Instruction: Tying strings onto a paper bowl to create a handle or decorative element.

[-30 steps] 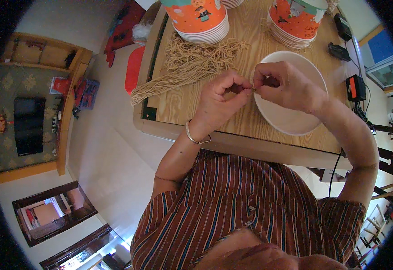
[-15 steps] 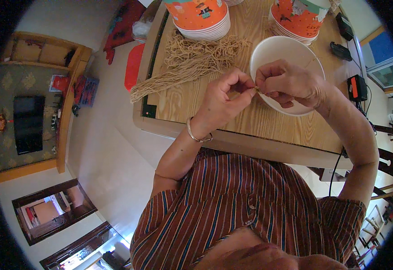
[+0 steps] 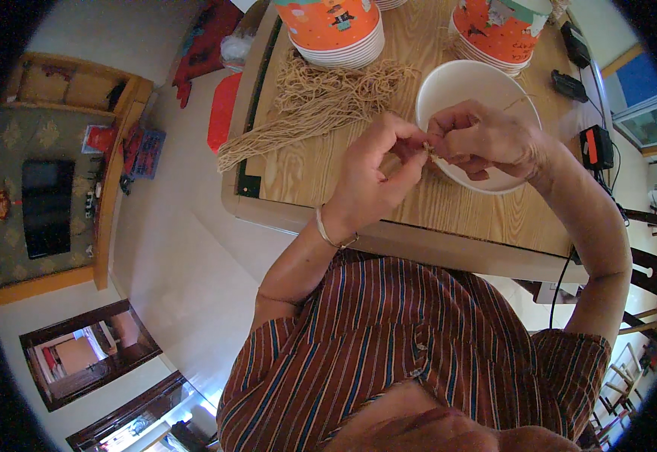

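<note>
My left hand and my right hand meet over the near left rim of a white paper bucket. Fingertips of both hands are pinched on a short bit of tan cord, much of it hidden by the fingers. My right hand covers part of the bucket's mouth, and a thin strand of cord shows past it against the far right inner wall. Left of the bucket, a loose bundle of tan cords lies across the wooden tabletop, its straight end toward the left edge.
Behind the cords stands a stack of orange printed paper buckets; another orange stack stands behind the white bucket. Along the table's right side are a black device and an orange-black box with cables. A red stool is beyond the left edge.
My left hand has turned slightly and its thumb has shifted, with more of the cord showing at the fingertips. The white bucket has moved slightly left. My right hand has hardly moved.
</note>
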